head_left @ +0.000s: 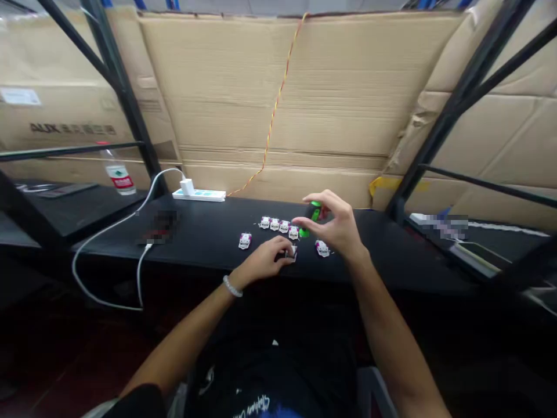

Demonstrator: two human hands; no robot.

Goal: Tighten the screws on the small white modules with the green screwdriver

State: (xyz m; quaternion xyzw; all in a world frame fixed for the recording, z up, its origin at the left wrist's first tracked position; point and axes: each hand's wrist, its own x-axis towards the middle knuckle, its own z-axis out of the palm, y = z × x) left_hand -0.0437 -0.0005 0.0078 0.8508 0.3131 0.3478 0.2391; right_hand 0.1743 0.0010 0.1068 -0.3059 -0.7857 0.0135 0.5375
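The left hand (268, 258) pinches a small white part (293, 253) on the black table (204, 238). The right hand's (337, 225) fingers curve widely around a green-and-black tool (315, 214); whether they grip it, I cannot tell. Four white-and-purple pieces (274, 224) crowd just beyond; a power strip (204, 195) lies behind.

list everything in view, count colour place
table: one, black, centre
small mechanical parts: seven, white and purple, on table
handheld tool: one, green and black, by the parts
power strip: one, white, table's back left
charger plug: one, white, in power strip
blurred object: one, dark, table's left
cable: one, white, plug to blurred object
bottle: one, clear, far left
cardboard: several sheets, brown, back and sides
twisted cord: one, red and yellow, over cardboard
metal frames: two, dark, both sides
flat items: several, pale, right
bracelet: one, pale, lower middle
left hand: one, bare, at a part
right hand: one, bare, on tool
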